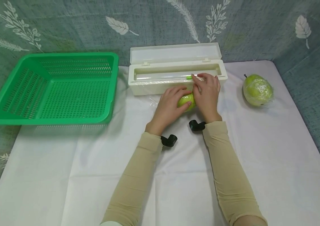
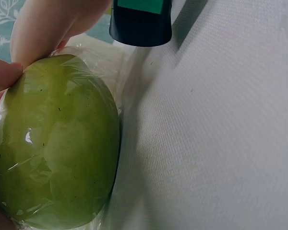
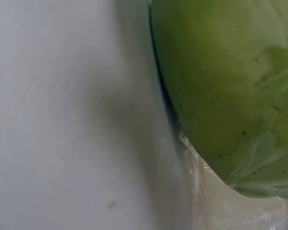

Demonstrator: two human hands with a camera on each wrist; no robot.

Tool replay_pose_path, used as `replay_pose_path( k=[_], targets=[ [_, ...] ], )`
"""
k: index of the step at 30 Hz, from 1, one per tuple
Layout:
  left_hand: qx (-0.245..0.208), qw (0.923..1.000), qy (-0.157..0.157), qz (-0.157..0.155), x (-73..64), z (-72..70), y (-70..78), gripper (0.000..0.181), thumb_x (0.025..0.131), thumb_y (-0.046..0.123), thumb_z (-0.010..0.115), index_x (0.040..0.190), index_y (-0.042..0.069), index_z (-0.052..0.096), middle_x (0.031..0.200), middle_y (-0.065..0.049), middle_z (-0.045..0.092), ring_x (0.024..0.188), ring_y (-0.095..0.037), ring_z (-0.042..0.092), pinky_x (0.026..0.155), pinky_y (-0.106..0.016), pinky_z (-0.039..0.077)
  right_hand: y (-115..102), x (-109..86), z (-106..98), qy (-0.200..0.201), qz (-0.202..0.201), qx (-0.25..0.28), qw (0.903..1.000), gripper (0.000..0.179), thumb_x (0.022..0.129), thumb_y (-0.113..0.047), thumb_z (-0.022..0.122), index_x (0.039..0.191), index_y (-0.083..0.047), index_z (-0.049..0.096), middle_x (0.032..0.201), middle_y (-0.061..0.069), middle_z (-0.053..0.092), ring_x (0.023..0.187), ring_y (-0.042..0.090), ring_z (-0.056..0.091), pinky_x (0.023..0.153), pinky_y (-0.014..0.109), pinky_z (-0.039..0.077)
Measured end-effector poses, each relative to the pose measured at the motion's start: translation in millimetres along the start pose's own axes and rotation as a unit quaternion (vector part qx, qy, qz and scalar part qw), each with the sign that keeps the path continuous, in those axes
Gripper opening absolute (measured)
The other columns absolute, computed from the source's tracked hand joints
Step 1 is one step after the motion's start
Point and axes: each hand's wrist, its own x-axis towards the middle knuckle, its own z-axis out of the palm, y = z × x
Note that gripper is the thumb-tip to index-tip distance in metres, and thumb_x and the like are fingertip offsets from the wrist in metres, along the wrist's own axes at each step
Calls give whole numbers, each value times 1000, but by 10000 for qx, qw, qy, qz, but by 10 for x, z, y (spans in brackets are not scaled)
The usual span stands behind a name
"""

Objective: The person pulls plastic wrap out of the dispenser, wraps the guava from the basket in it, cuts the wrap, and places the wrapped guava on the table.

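Observation:
My left hand [image 1: 169,103] curls round a green pear [image 1: 186,102] just in front of the white cling film box [image 1: 145,89], thumb and fingers on its left side. Clear film [image 2: 45,167] covers the pear's skin in the left wrist view, with crumpled edges beside it. On the pear's other side is my right hand [image 1: 208,94], its thumb close by the fruit. One fingertip of that hand is at the small green slider [image 1: 189,77] on the box's front edge. The right wrist view shows the pear [image 3: 225,96] low on the white cloth, with loose film below.
The box's lid [image 1: 175,53] stands raised at the back. A green plastic basket [image 1: 110,94] is at the left. To the right sits another film-wrapped pear [image 1: 258,90]. White cloth [image 1: 114,163] covers the table, and a grey-green leaf-patterned curtain [image 1: 154,18] hangs behind.

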Motion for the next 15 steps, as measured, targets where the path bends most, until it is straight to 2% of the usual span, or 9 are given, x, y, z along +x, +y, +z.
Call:
replay_pose_path(
  k=[8,15],
  targets=[
    [-76,10000,-21,-39,-4,-11,5,39,87,43,52,122,25,53,132,6,42,123,-13,30,98,-32,25,-21,0,-30,-336,-162,-168,9992,34,86,-8,53,115,-23,62,116,5,52,115,23,37,104,44,3],
    [-248,9996,101,-5,-9,1,-17,32,90,34,47,120,25,55,130,6,44,122,-13,32,97,-32,27,-47,2,-61,-584,-288,-200,9977,40,85,-3,51,118,-23,59,120,5,51,117,23,35,104,46,3]
  ],
)
